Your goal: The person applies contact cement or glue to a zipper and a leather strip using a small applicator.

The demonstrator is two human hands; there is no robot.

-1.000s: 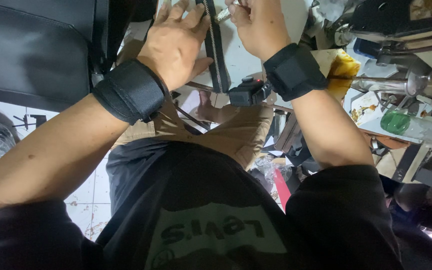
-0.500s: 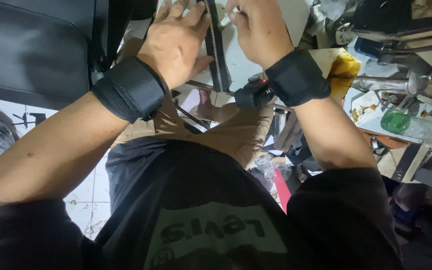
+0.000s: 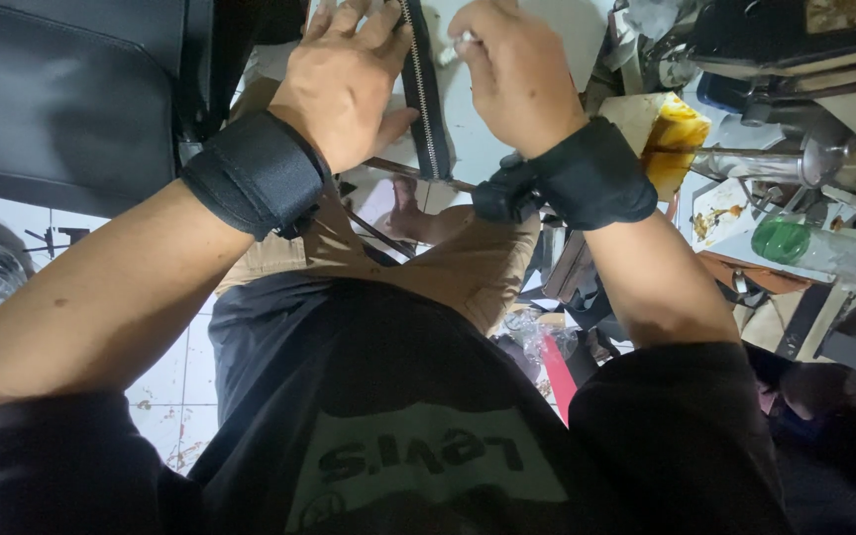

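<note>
A black zipper strip (image 3: 426, 99) with metal teeth hangs down over the edge of a pale work table (image 3: 478, 129). My left hand (image 3: 344, 74) lies flat with fingers spread, pressing black material just left of the zipper. My right hand (image 3: 512, 69) is curled to the right of the strip and pinches a small pale piece at its fingertips near the top edge of the view. Both wrists wear wide black bands. The fingertips of both hands are cut off by the frame.
A large black panel (image 3: 61, 89) fills the upper left. At right stand a sewing machine (image 3: 795, 59), a yellow cloth (image 3: 681, 129) and a clear bottle with a green cap (image 3: 824, 248). Below are my tan shorts, dark shirt and a tiled floor (image 3: 175, 386).
Both hands have stayed on the zipper area. My right wrist has shifted slightly down and left; the left hand has barely moved.
</note>
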